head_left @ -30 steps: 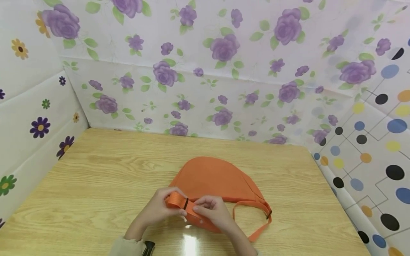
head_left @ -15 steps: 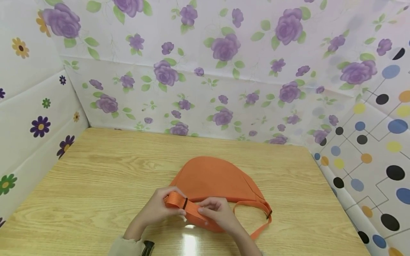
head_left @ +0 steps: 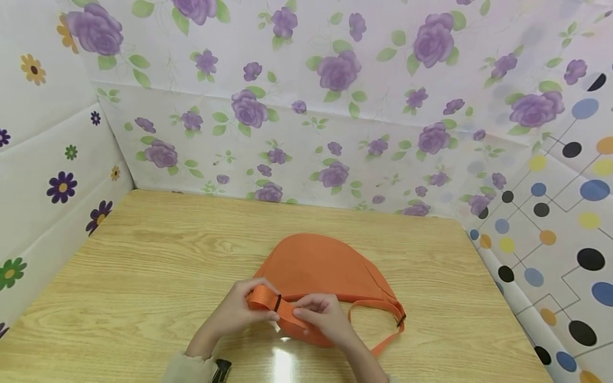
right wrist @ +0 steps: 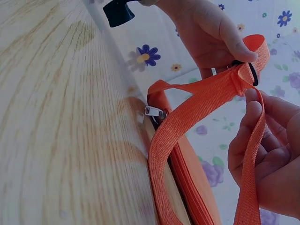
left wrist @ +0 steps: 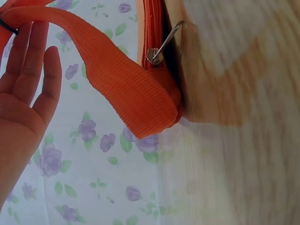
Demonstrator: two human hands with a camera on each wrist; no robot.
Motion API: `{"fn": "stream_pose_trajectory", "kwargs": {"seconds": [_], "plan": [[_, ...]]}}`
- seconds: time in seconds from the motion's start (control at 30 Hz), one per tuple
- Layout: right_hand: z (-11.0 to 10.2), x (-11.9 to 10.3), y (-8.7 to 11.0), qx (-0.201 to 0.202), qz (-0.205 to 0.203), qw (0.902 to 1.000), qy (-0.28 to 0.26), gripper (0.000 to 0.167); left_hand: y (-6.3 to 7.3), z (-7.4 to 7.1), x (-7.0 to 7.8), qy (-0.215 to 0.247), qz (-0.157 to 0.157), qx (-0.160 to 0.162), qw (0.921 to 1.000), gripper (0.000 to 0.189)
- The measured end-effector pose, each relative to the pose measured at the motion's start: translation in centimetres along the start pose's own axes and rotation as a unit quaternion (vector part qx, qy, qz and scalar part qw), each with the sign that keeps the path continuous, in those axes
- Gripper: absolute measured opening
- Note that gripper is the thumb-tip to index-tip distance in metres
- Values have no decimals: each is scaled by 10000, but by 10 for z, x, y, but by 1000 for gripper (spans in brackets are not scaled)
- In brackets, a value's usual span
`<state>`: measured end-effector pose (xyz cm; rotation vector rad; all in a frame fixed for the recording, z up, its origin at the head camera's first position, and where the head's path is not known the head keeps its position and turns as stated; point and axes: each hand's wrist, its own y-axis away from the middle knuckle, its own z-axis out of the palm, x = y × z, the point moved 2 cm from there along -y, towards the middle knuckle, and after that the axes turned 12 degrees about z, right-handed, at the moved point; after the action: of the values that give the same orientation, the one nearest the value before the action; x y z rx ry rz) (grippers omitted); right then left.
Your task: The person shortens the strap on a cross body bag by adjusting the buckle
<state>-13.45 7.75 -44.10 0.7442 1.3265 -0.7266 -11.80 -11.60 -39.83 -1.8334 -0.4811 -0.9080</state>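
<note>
An orange waist bag (head_left: pixel 321 266) lies on the table, its curved edge toward the back. My left hand (head_left: pixel 241 306) pinches its webbing strap by a black slider buckle (head_left: pixel 278 303), where the strap forms a loop. Just right of the buckle, my right hand (head_left: pixel 326 319) pinches the strap between thumb and fingers. In the right wrist view, the thin strap end (right wrist: pixel 255 150) runs down past my right fingers, and the slider (right wrist: pixel 253 72) sits by my left thumb. A metal zipper pull (left wrist: pixel 155 55) shows at the bag's end in the left wrist view.
The wooden table (head_left: pixel 182 250) is enclosed by floral sheeting (head_left: pixel 297 133) at the back and patterned sheets at both sides. A second strap section (head_left: pixel 383 340) loops over the table at the bag's right. A black object (head_left: pixel 222 369), possibly a buckle, is beside my left sleeve.
My right hand shifted slightly right along the strap, then a little back left. My left hand and the bag stay nearly in place.
</note>
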Motion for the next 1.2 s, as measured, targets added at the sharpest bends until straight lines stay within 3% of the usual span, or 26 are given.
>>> {"fn": "stream_pose_trajectory", "kwargs": {"seconds": [0.17,0.43,0.83,1.07,1.2], "plan": [[1,-1,-1,4,-78,10000,-37,23,0,0,0,-52,-117,6,9999,27],[4,-2,-4,-38,-56,9997,-224,24,0,1,-1,166,201,18,9997,27],[9,-2,-7,9,-57,9995,-317,24,-1,3,-1,289,239,-13,9993,28],[14,-5,-9,85,147,9995,-268,24,0,6,-5,263,271,-50,9993,29],[15,-4,-10,128,250,9993,-257,24,5,6,-18,267,53,-60,9996,29]]}}
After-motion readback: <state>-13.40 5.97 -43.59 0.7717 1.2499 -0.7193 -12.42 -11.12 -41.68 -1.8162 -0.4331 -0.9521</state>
